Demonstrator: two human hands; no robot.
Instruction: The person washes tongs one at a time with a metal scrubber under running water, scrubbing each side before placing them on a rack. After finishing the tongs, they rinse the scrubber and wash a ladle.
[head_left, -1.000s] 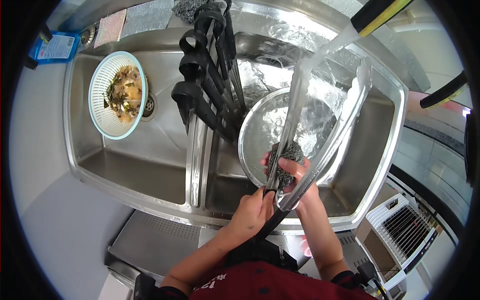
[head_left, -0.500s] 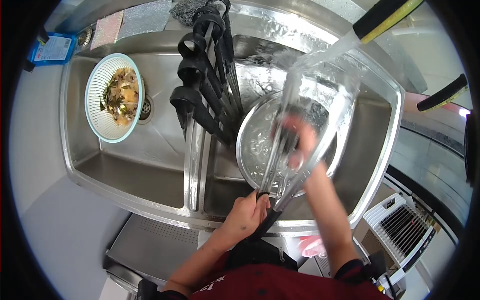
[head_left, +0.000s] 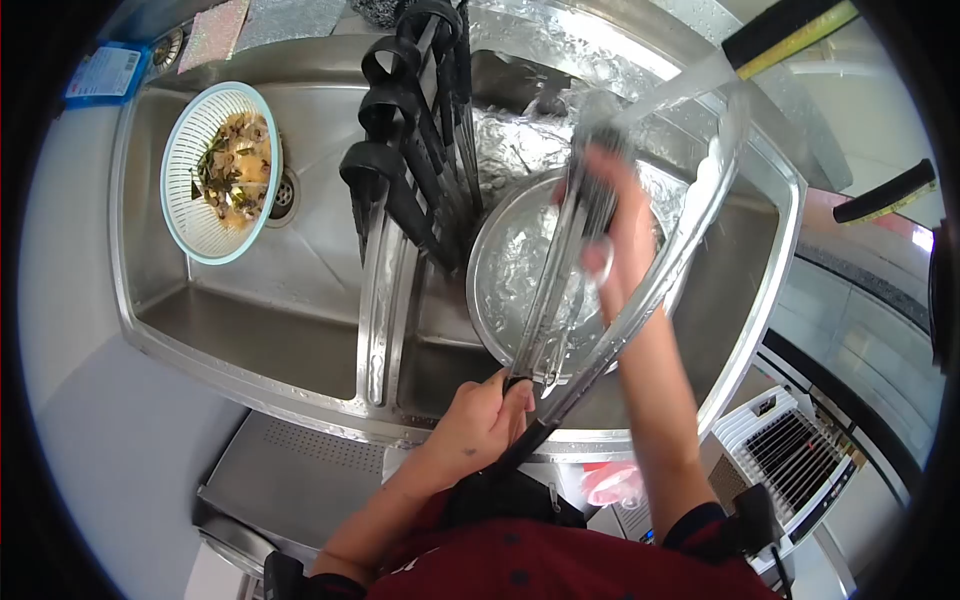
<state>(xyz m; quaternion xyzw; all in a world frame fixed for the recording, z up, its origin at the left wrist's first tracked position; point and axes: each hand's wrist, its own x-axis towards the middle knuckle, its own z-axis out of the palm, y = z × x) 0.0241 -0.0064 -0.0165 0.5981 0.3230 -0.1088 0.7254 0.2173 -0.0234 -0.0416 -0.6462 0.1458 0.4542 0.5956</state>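
My left hand is closed round the black grip of a pair of long metal tongs, whose two arms spread apart over the sink. My right hand, blurred by motion, presses a dark grey scouring pad against the upper part of the left arm. Water from a black-and-yellow hose pours over the pad and this arm's end. Below them stands a round metal bowl full of rippling water. Several black-handled metal utensils with looped grips lean on the sink divider.
In the left basin, a pale basket of food scraps stands beside the drain. A blue packet, cloths and another scourer lie along the back edge. A second black-and-yellow hose end is at right.
My right hand has moved up the tongs' arm with the scouring pad, into the falling water. My left hand keeps its grip. The view has shifted slightly.
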